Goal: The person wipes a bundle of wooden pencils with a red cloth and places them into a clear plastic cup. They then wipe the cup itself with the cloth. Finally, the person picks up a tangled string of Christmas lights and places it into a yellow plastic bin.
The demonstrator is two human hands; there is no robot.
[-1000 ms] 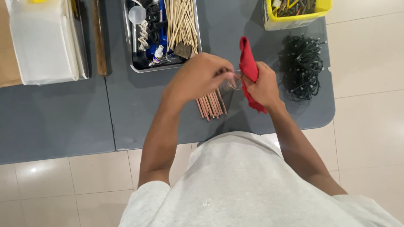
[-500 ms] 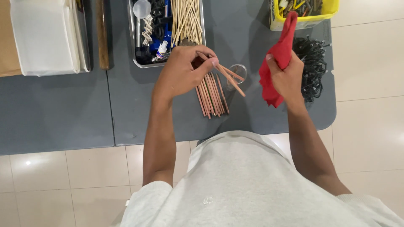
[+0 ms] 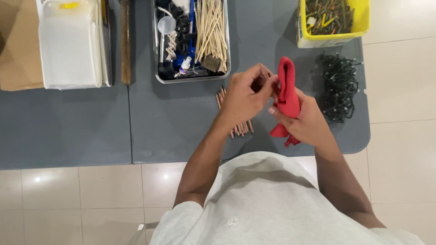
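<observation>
The person is standing at the grey table [image 3: 91,131], gripping a crumpled red cloth [image 3: 286,93] in the right hand [image 3: 304,120], fingers wrapped tight around it. The left hand [image 3: 245,95] is pinching at the cloth's left side, fingers curled; whether anything is between them I cannot tell. A row of reddish wooden sticks [image 3: 238,129] is lying on the table under that hand, just near of the metal tray [image 3: 156,54].

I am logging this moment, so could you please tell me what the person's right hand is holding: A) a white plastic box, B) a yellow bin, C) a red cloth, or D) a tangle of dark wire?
C: the right hand is wrapped around the red cloth, with the left hand pressed against it above the grey table.
</observation>
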